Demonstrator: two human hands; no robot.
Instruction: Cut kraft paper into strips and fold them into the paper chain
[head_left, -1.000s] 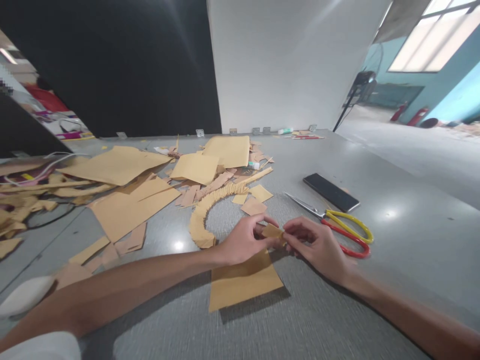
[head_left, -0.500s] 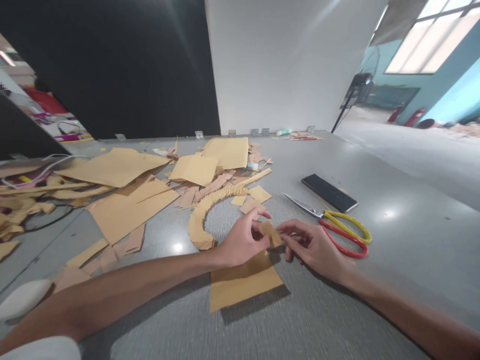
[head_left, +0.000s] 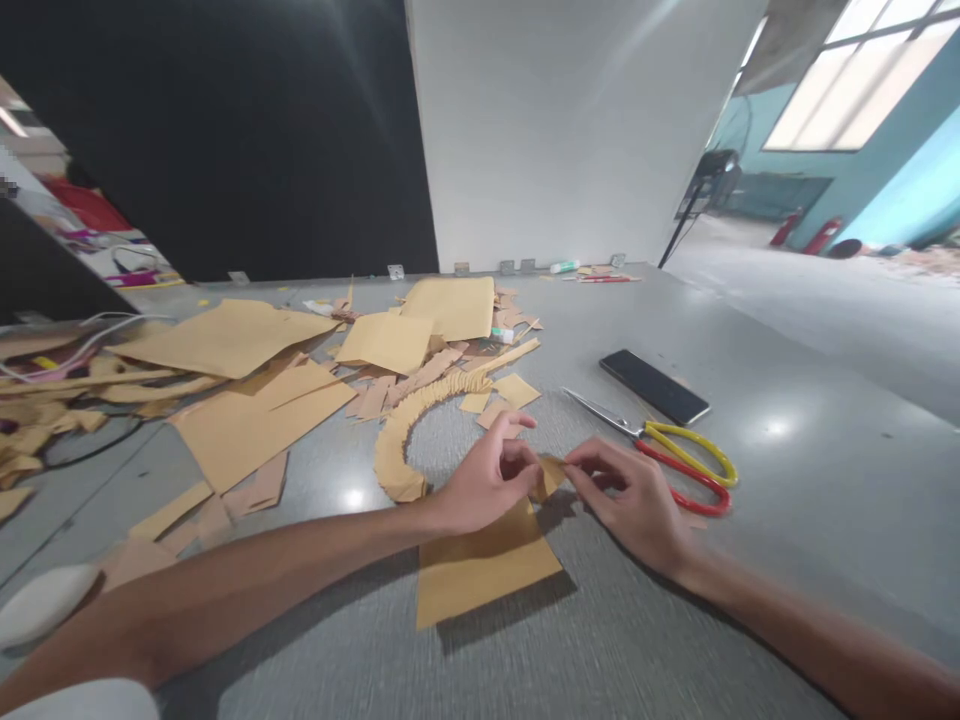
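Paper piece, small and brown, sits between both hands, just above the gray table. Left hand reaches in from the left, forearm low across the table, thumb and fingers clamped on the paper's left side, one finger raised and bent. Right hand comes from lower right, thumb and index pinched together on the paper's right edge, other fingers curled under.

Paper's left part is hidden behind the left fingers; its folds are hard to make out. Left hand also covers the far part of a paper sheet. White object, lower left, is partly behind the left arm; can't tell what it is. Both arms are cut off by the frame.

Pleated paper strip curves just beyond the left wrist. Scissors lie beside the right hand, which partly covers the red handle; phone behind them. Paper scraps spread over the left side.
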